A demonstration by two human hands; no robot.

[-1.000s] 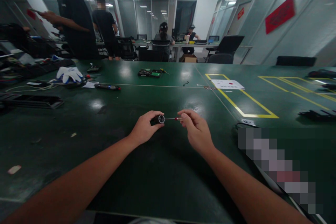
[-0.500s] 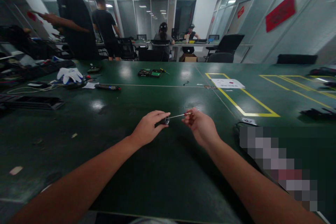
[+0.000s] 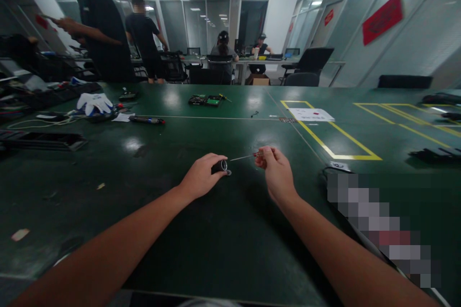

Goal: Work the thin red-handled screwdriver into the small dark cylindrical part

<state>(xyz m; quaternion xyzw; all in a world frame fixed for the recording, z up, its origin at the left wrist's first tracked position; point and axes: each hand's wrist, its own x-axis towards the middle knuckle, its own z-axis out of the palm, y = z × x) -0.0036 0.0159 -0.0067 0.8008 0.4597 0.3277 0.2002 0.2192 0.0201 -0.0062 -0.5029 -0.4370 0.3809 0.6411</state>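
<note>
My left hand (image 3: 201, 176) is closed around a small black cylinder (image 3: 218, 167), its round, silver-rimmed end facing right. At the tip of my left thumb is a small round greyish piece (image 3: 228, 172); whether it is joined to the cylinder I cannot tell. My right hand (image 3: 277, 168) pinches the red handle of a thin screwdriver (image 3: 242, 158), whose slim metal shaft points left. The tip of the shaft stands just right of the cylinder's upper edge, with a slight gap. Most of the handle is hidden in my fingers.
Both hands are above a green table (image 3: 194, 254). Further back lie an opened device with green boards (image 3: 205, 100), a pen-like tool (image 3: 147, 119), white gloves (image 3: 94, 103) and a paper sheet (image 3: 311, 114). A black-edged object (image 3: 355, 230), partly blurred out, lies right. Several people are beyond.
The screwdriver tip has drawn away from the cylinder's end, and my right hand has turned slightly. The cylinder has tilted to show more of its rim, and the small round piece has come into view.
</note>
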